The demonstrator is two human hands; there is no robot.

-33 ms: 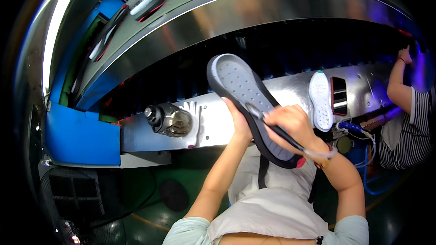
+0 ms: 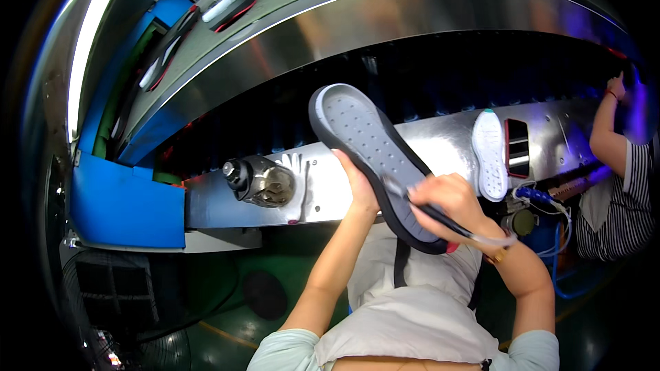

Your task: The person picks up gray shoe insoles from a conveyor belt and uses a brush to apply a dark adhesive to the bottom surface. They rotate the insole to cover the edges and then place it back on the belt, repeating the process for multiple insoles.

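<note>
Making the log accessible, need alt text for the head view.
A person's left hand holds a gray-and-black shoe sole while the right hand holds a black-handled brush at its dimpled face. Beyond, a metal ledge bears a bottle, white glove and white sole.

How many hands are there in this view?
3: the wearer's left hand, holding the gray shoe sole; the right hand, gripping a black-handled brush; and a co-worker's hand at far right. That co-worker's other hand isn't visible.

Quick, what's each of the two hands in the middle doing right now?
Left hand: holding the grey sole.
Right hand: closed around a black-handled tool; its tip is blurred.
</note>
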